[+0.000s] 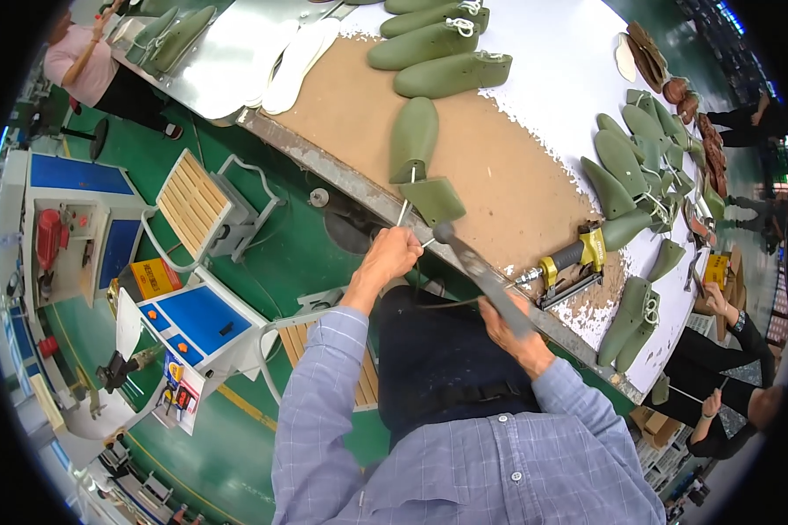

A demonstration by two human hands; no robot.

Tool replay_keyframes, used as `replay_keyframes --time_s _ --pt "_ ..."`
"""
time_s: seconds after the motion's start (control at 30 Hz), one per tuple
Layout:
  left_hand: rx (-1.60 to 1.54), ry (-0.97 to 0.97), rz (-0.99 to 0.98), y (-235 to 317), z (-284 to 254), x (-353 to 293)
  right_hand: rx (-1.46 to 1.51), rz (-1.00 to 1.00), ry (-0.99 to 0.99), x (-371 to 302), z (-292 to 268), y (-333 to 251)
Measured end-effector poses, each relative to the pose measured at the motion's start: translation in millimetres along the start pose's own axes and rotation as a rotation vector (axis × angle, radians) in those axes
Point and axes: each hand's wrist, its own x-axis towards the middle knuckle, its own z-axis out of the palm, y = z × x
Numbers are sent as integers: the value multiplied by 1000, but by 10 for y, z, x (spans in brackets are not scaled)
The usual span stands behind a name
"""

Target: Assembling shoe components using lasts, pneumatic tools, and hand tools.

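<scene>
A green shoe last [414, 131] lies near the bench's front edge, and a smaller green last piece [435, 201] sits at its near end. White cord [404, 212] runs from these to my left hand [392, 255], whose fingers are closed on it just off the edge. My right hand [515, 332] grips a long, flat, dark grey metal tool [481, 271]; its exact kind is unclear. The tool's narrow, rounded end points up toward the last piece, close to the cord. Beside my right hand, a yellow and black air nailer [576, 262] rests on the bench.
The bench [315, 157] has a brown worn patch and a metal edge. More green lasts [451, 74] lie at the back, with a pile of lasts [639, 157] on the right. White insoles [302, 66] lie back left. Slatted chairs [193, 206] stand left. Other people work at both sides.
</scene>
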Motion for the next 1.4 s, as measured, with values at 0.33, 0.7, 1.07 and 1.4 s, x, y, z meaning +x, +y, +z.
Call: replay_keyframes --time_s 0.33,0.7,1.07,1.4 --pt "-9 -22 20 21 -19 26 -60 114 132 44 -112 60" --pt "-60 -88 -56 25 -13 49 -164 16 199 133 6 197" --pt "-119 90 591 1022 318 -541 611 444 212 469 -75 -66" --pt "527 271 887 1164 -352 753 242 44 586 1861 -627 -1342"
